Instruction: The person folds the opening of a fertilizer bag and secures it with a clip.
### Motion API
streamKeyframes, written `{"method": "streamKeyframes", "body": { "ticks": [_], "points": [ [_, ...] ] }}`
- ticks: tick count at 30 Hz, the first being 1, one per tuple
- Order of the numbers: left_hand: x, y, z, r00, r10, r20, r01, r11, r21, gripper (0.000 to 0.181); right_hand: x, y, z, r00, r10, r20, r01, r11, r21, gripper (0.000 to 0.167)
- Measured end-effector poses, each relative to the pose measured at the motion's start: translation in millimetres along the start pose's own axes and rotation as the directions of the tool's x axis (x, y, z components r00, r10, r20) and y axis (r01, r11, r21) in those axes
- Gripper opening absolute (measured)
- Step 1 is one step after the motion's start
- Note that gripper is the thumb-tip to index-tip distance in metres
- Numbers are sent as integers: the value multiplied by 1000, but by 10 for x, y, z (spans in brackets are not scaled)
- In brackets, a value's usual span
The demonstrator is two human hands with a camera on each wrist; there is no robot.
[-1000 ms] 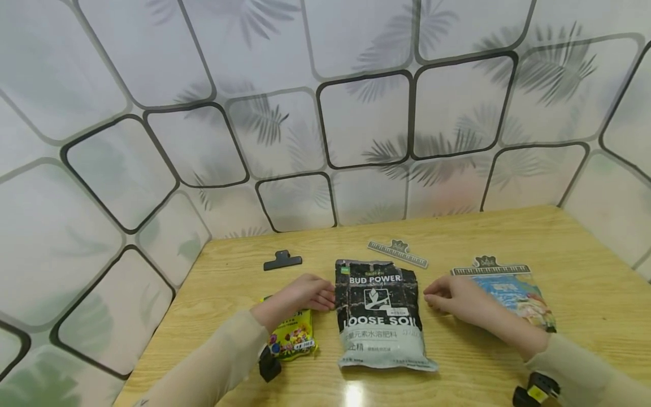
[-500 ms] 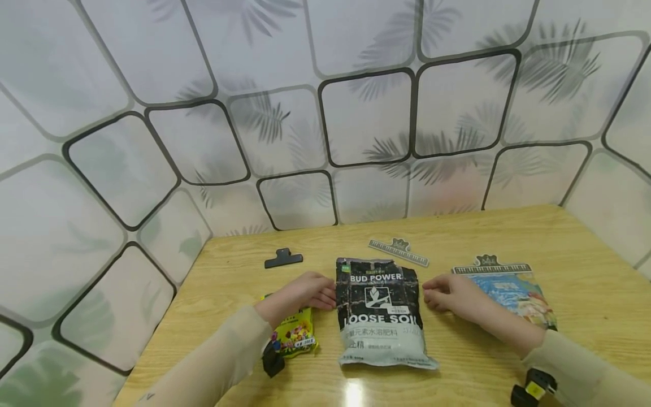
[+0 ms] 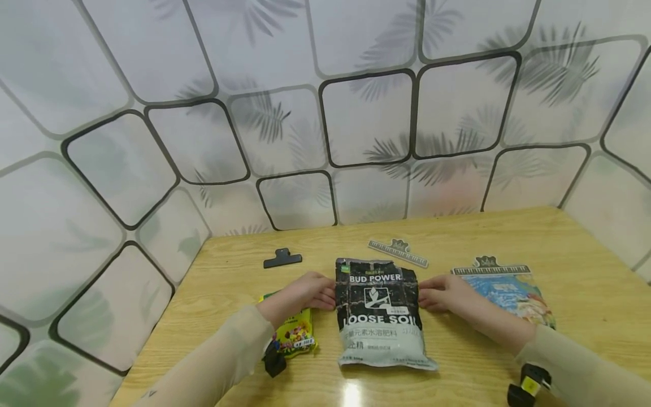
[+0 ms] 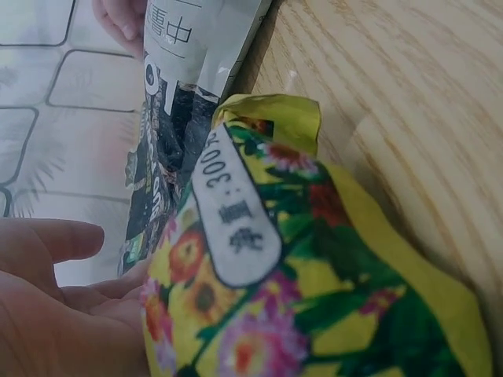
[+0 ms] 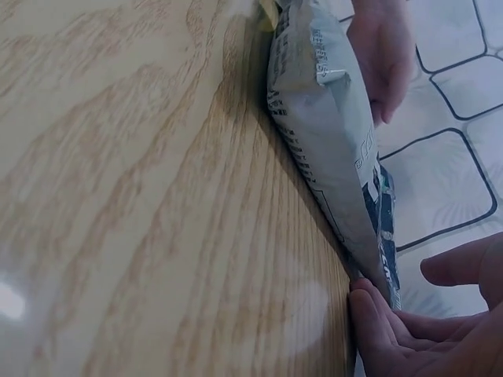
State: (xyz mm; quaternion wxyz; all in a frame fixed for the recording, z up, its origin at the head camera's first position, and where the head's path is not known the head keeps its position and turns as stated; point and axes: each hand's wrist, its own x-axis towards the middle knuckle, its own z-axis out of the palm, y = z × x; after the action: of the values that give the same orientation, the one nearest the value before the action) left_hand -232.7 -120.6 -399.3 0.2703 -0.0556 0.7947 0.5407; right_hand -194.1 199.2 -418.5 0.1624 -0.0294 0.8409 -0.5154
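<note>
A black and silver "LOOSE SOIL" bag [image 3: 378,314] lies flat on the wooden table. My left hand [image 3: 307,293] is at its left edge, fingers loosely extended; in the left wrist view that hand [image 4: 63,314] has its thumb raised apart from the fingers. My right hand [image 3: 450,297] touches the bag's right edge. The right wrist view shows that hand's fingertips [image 5: 365,302] against the side of the bag [image 5: 326,126], low at the table, with the thumb apart. Under my left forearm lies a yellow flowered packet [image 3: 295,333], large in the left wrist view [image 4: 314,275].
Behind the bag lie a black clip [image 3: 282,258] at the left and a piano-patterned clip [image 3: 398,252]. At the right, a blue packet [image 3: 508,294] carries a similar clip [image 3: 490,269] on its top edge, partly behind my right forearm. A patterned wall covering [image 3: 366,118] rises behind the table.
My right hand has moved left, from beside the bag to its right edge. My left hand and the bag have stayed nearly in place.
</note>
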Motion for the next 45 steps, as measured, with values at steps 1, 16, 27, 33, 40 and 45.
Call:
{"method": "streamKeyframes", "body": {
  "ticks": [1,16,27,33,40,45],
  "points": [
    [-2,8,1,1000,-1,-3,1,1000,-4,40,6,-12,1,1000,7,4,-7,1000,7,48],
    [-12,18,14,1000,17,5,-17,1000,14,46,45,-46,-2,997,55,49,-58,996,69,51],
    [-10,16,46,998,56,-3,-56,997,54,42,56,-47,-7,997,42,64,-47,996,77,51],
    [24,-1,58,998,57,-10,-56,996,76,38,58,-50,-6,997,49,63,-55,994,92,52],
    [23,-24,62,996,87,-31,-84,992,92,32,78,-22,-4,996,54,68,-62,991,119,54],
    [4,-33,53,992,118,-51,-113,990,87,32,95,7,-3,996,56,64,-65,987,147,55]
  ]
}}
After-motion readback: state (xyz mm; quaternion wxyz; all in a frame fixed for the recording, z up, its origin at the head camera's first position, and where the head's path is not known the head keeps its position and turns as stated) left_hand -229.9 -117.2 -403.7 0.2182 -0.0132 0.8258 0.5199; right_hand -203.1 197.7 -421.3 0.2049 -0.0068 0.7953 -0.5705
